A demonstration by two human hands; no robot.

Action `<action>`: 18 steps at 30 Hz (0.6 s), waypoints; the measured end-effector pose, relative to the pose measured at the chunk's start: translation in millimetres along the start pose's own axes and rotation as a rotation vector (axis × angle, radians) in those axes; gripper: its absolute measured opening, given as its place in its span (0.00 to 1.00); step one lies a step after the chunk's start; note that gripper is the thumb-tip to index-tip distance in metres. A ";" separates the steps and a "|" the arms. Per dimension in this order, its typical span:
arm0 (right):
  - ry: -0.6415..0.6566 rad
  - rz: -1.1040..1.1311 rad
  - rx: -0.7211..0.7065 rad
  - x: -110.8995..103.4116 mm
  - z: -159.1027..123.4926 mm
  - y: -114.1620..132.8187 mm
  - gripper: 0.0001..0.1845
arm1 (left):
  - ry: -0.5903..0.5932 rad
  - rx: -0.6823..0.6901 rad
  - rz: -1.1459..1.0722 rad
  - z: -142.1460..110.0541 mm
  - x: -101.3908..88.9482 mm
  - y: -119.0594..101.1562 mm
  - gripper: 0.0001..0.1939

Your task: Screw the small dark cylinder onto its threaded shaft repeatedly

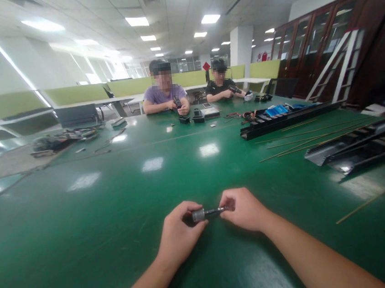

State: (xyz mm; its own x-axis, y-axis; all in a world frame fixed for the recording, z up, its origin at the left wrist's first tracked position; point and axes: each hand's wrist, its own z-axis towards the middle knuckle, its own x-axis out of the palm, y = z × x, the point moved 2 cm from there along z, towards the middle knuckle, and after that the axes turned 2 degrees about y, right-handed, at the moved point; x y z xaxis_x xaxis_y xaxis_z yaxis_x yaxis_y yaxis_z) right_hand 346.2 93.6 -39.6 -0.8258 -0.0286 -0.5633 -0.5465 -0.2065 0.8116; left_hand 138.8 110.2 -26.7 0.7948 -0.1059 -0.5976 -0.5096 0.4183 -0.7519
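Low over the green table (128,187), my left hand (176,232) is closed around a short grey metallic cylinder (198,215). From its right end a thin, dark, shiny shaft (213,211) runs sideways towards my right hand (242,207). The fingertips of that hand pinch the shaft's far end and hide part of it. Whether cylinder and shaft are one piece I cannot tell. Both hands are close together, with the shaft bridging the gap between them.
Black metal channels (361,144) and thin brass-coloured rods (312,140) lie to the right. Another dark channel (279,119) holds blue items. Two people (164,96) sit across the table, each handling a dark tool. A heap of parts (61,140) lies far left.
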 end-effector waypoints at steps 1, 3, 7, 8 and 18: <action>-0.001 0.003 0.001 -0.3 0.0 0.2 0.03 | 0.000 -0.003 -0.003 -0.1 0.0 0.5 0.11; -0.002 0.010 0.000 -0.9 -0.1 0.7 0.03 | 0.002 -0.011 -0.007 -0.2 0.0 1.4 0.11; -0.001 0.018 0.012 -2.2 -0.3 1.2 0.03 | -0.001 -0.019 0.001 0.0 0.5 3.0 0.11; -0.002 0.017 0.015 -2.5 -0.4 1.1 0.03 | -0.001 -0.018 0.003 0.1 0.6 3.1 0.12; -0.014 -0.005 0.019 -3.7 0.1 -2.5 0.04 | -0.004 -0.016 0.000 0.4 0.2 3.5 0.12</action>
State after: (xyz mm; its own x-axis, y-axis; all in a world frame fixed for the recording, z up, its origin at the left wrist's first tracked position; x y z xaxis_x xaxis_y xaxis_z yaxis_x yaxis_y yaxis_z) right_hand 350.6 94.3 -39.5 -0.8251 -0.0140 -0.5649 -0.5526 -0.1885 0.8119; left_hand 137.4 112.0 -29.3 0.7960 -0.1026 -0.5965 -0.5148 0.4037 -0.7563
